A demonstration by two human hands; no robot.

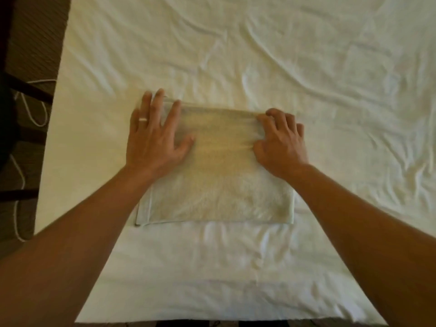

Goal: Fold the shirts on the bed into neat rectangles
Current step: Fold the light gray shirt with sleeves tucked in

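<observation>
A pale shirt [219,185], already folded into a near-rectangle, is lying flat on the white bed [330,90], toward the near edge and left of centre. The left hand [155,135] is resting flat on the far-left corner, fingers straight and spread, pressing the cloth down. The right hand [280,142] is sitting on the far-right corner with fingers curled; they appear to be bunching or pinching the top edge, though the exact hold is blurred. A ring [143,119] is showing on the left hand.

Assessment: the fabric is looking thin, light and limp, creasing easily and sliding little on the rumpled sheet. It will be holding no shape when lifted by one point. The far corners, or both side edges together, are offering the best hold. A white cord [17,197] is lying on the floor to the left of the bed.
</observation>
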